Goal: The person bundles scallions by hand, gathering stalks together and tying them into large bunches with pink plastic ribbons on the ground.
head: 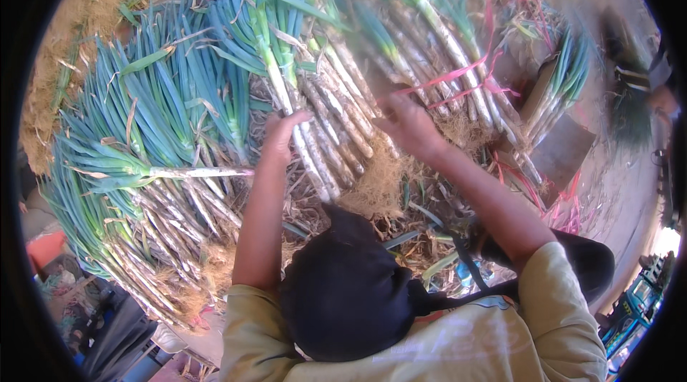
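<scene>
My left hand (282,135) is closed around the white shank of a leek-like green onion stalk (279,84) at the left side of a thick bunch (335,105). The stalk's green leaves point away from me and its pale base towards me. My right hand (408,121) is at the bunch's right side, fingers bent and blurred. A pink plastic tie (456,78) runs from near those fingers around a neighbouring tied bunch (461,49). Whether the right fingers grip the tie or a stalk is hidden.
More onions (177,221) are heaped on my left, one stalk (198,172) lying across them. Fibrous roots (381,178) and dry leaf scraps (429,242) lie before me. On the right are a small bunch (563,70), a cardboard piece (561,140) and another person's hand (663,100).
</scene>
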The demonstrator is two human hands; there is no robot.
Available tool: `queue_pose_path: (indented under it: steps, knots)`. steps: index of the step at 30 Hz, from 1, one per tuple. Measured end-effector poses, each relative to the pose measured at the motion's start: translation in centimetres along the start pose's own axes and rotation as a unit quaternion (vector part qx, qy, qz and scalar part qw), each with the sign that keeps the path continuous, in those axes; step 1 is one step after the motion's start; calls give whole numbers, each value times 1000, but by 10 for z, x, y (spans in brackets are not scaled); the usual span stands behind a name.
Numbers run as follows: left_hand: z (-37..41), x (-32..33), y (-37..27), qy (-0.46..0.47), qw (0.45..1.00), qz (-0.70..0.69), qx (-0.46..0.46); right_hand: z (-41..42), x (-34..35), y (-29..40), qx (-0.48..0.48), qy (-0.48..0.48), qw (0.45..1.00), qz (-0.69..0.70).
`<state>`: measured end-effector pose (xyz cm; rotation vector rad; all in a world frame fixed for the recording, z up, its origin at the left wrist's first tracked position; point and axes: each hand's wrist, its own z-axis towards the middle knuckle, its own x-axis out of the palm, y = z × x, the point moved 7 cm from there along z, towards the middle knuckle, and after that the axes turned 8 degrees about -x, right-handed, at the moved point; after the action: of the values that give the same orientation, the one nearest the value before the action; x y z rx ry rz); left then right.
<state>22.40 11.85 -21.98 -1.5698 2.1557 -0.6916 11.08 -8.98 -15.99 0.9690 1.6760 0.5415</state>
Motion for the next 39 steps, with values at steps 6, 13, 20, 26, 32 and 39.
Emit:
queue_pose_path:
  steps: [6,13,20,26,32,39]
  knots:
    - [-31,16,-15,129,959,-249,-30,-36,76,10,25,125,955,269]
    - [-50,66,-37,15,993,-115,20,-30,52,52,72,141,919,361]
    - [-63,91,-28,80,978,-190,32,-34,-15,26,144,173,862,453]
    - [-61,40,20,102,972,-211,34,-78,-115,23,121,121,852,495]
    - [-65,27,49,85,996,-40,6,-92,-89,29,97,145,818,548]
    - [-76,5,48,150,984,-94,7,-168,-69,48,170,149,870,439]
